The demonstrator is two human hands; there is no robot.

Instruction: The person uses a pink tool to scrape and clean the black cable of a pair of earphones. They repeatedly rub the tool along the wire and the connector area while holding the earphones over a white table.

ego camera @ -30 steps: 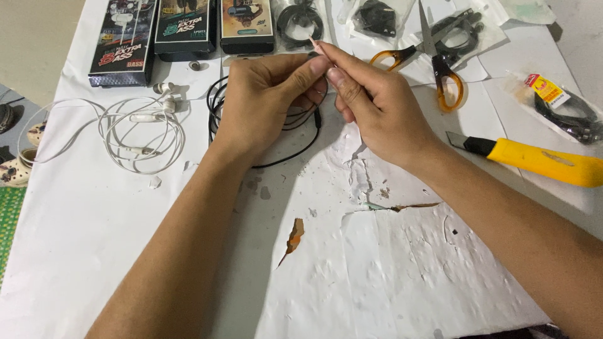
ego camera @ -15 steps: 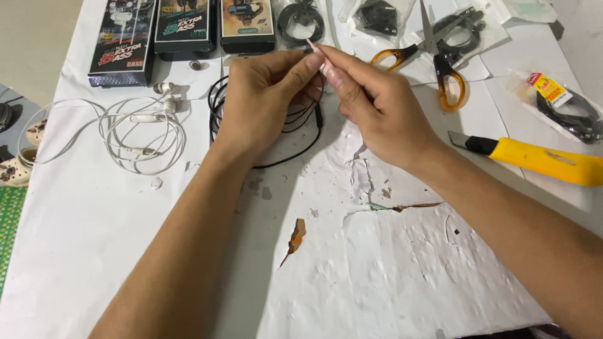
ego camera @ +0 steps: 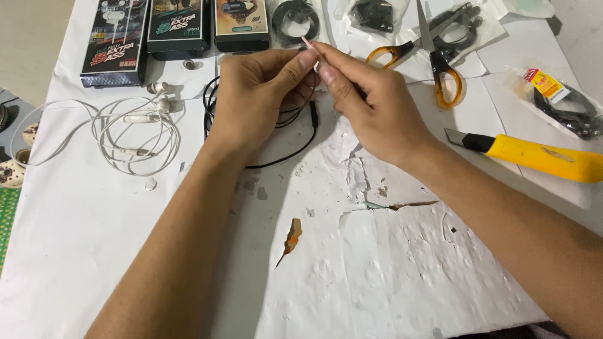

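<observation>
The bench point(ego camera: 94, 251) is covered with white paper, torn and peeling near its middle so that brown patches show through; a strip of tan floor shows past its far left corner.

Along the far edge stand three dark earphone boxes point(ego camera: 179, 25) in a row. Beside them lie two clear bags holding black parts point(ego camera: 370, 14), and toward the far right corner a third clear bag point(ego camera: 562, 103) with a red and yellow label.

One yellow utility knife point(ego camera: 543, 157) lies near the right edge, its blade pointing inward. One pair of orange-handled scissors point(ego camera: 433, 56) rests by the far edge. One white earphone set point(ego camera: 135, 135) is coiled near the left edge, and one black cable point(ego camera: 282, 135) loops under the hands toward the far edge.

Both hands meet over that cable — the left hand point(ego camera: 254, 103) and right hand point(ego camera: 370, 110) have fingertips pressed together, pinching a thin pale wire end point(ego camera: 308, 44) that sticks up between them, pointing toward the far edge.

Compared with a second ago, the hands hold nearly the same pinch; the wire tip sits a little farther left, the right fingers are shifted slightly along it, and nothing else on the bench has moved.
</observation>
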